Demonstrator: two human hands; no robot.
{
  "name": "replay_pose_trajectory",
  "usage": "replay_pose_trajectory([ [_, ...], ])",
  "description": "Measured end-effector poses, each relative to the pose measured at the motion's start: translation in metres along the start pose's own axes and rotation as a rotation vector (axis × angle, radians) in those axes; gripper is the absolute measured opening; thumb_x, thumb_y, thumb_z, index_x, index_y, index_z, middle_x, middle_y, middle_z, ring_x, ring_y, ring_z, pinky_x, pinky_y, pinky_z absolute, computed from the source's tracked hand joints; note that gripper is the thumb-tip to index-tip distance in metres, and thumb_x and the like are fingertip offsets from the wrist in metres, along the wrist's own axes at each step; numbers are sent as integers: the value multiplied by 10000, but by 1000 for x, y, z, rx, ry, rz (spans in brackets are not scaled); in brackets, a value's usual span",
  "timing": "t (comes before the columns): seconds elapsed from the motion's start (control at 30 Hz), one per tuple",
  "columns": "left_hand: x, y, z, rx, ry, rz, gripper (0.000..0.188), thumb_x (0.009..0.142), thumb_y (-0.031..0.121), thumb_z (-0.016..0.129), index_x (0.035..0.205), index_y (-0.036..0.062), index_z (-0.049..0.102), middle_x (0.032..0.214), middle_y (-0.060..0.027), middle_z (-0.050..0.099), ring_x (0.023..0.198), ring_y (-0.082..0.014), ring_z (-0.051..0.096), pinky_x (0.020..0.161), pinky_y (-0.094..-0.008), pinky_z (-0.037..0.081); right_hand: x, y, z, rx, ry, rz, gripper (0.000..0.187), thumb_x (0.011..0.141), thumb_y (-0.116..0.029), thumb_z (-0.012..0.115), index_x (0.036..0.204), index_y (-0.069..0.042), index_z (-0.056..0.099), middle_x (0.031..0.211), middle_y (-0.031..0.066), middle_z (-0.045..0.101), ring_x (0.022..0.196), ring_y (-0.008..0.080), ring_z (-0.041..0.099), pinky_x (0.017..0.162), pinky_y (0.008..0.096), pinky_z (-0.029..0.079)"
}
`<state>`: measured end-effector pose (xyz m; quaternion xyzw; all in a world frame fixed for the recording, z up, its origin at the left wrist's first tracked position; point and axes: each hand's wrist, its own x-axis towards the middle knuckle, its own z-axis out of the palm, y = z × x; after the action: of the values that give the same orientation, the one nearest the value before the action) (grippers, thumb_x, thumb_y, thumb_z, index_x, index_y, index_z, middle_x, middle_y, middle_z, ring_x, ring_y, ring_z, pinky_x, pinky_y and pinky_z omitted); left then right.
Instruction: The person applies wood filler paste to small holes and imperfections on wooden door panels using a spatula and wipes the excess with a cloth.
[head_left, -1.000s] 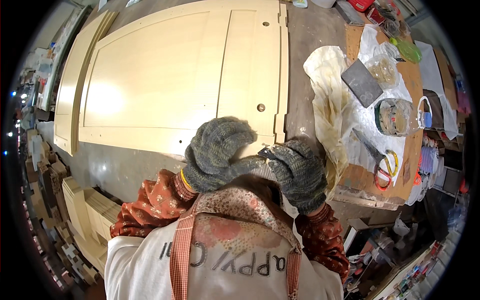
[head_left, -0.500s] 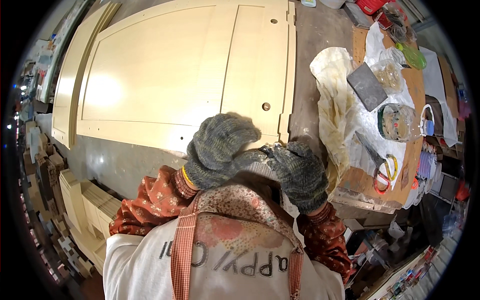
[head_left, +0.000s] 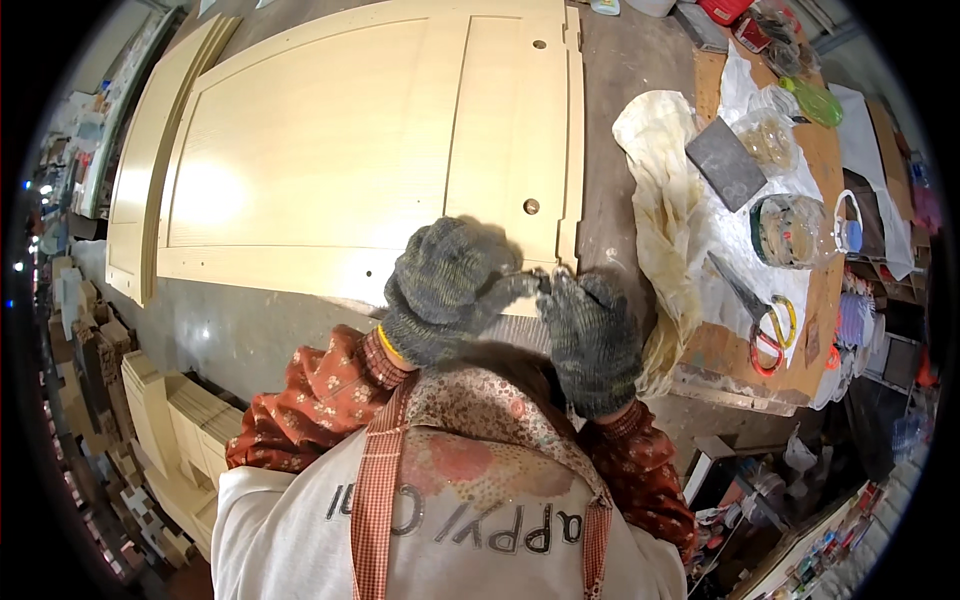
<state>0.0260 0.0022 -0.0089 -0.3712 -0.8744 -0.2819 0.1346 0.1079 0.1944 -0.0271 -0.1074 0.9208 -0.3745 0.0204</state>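
Both my hands wear dark grey knit work gloves. My left hand (head_left: 447, 285) is curled over the near edge of a cream panelled door (head_left: 310, 150), its thumb and finger drawn together toward the right. My right hand (head_left: 592, 340) is closed just beyond the door's near right corner, fingertips pointing away from me. The fingertips of the two hands meet at that corner; whatever they pinch is too small or hidden to name. Two round holes, the closer one being a hole (head_left: 531, 207), run along the door's right side.
Another cream panel (head_left: 160, 170) lies along the door's left. To the right, a board-topped bench (head_left: 715, 350) carries a stained cloth (head_left: 660, 220), a dark flat block (head_left: 726, 164), scissors (head_left: 765, 325) with red and yellow handles and a clear plastic jar (head_left: 790, 232). Stacked cream boards (head_left: 190, 420) stand lower left.
Both hands have shifted slightly away from me, up to the door's near right corner, fingertips still together. The whole view has also moved a little.
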Motion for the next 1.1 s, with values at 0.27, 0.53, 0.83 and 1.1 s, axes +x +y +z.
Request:
replay_pose_trajectory([
  [0.27,1,-4,-4,-135,22,22,331,702,281,743,936,77,628,918,-68,611,891,-260,590,758,-374,472,1,-4,-5,-220,29,-123,276,817,-99,558,1083,-81,632,1147,77,588,1078,243,518,968,378,382],
  [0.53,3,-5,3,-170,32,8,327,708,303,738,914,74,629,921,-68,617,915,-249,582,763,-367,470,4,-7,-2,-239,134,-174,324,782,-93,558,1098,-84,629,1133,92,598,1071,254,531,982,394,368],
  [0.83,4,-4,-1,-185,49,19,310,704,289,744,892,80,612,919,-55,609,883,-242,581,740,-368,464,-6,-5,4,-229,126,-116,352,745,-100,594,1094,-78,631,1177,76,571,1091,281,520,977,421,372],
  [1.1,4,-3,-1,-152,41,-30,268,705,262,744,860,94,605,897,-52,612,872,-242,586,737,-364,466,-6,-10,7,-267,205,-119,320,770,-100,593,1088,-72,629,1173,77,569,1073,273,530,926,418,413],
])
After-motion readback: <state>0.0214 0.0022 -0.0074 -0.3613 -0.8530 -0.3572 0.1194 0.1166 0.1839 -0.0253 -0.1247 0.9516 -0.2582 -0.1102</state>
